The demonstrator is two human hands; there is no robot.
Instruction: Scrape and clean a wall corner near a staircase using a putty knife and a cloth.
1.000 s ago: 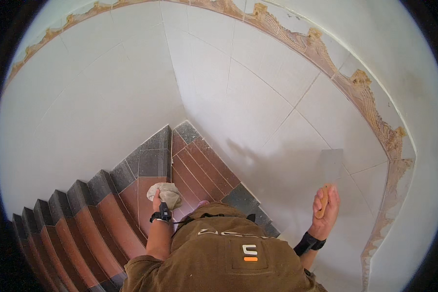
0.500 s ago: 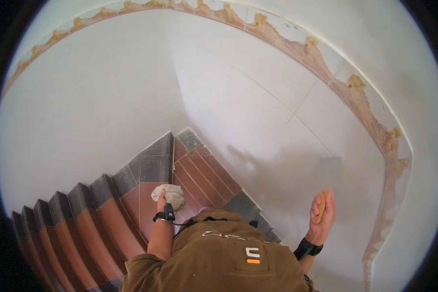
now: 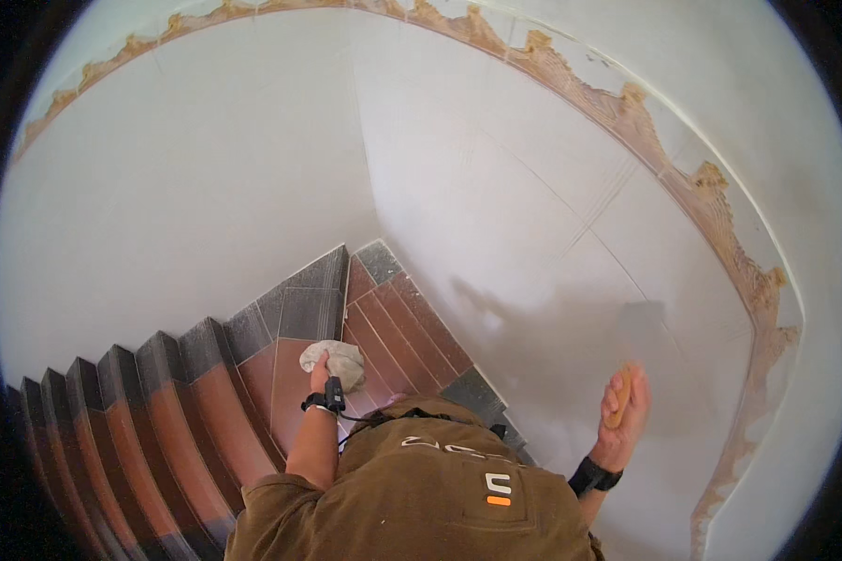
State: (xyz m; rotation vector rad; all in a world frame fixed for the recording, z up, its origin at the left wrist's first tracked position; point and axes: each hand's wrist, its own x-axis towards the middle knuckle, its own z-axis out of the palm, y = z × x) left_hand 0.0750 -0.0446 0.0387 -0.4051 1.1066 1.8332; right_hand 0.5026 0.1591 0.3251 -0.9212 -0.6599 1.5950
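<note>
Two hands at work beside a tiled corner above a stair. The right hand (image 3: 632,409) is closed about the wooden handle (image 3: 618,402) of a scraper (image 3: 641,329), which lies before the right wall (image 3: 496,206), toward that wall's lower right, inside the ragged tan border (image 3: 711,220) that follows its outer edge. The blade points away from the body; a full-fist hold of this kind probably serves to steady a broad, thin edge and let the wrist set its angle. Blur veils the blade, so whether it touches the tiles cannot be told.

The left hand (image 3: 321,372) grips a pale, bunched cloth (image 3: 342,365) over the landing (image 3: 384,327), near the edge where the dark-tipped steps (image 3: 173,430) begin. It is held well apart from both the right wall and the left wall (image 3: 206,178), perhaps to keep it ready without crowding the scraper.

Pose: the right forearm rises outside the brown shirt (image 3: 393,505), with a black band (image 3: 595,477) at the wrist, the fingers wrapped across the handle and the fist upright. The left forearm reaches forward, nearer the body's midline, with a small black device (image 3: 334,394) at the wrist; its fingers press into the cloth's near side.
</note>
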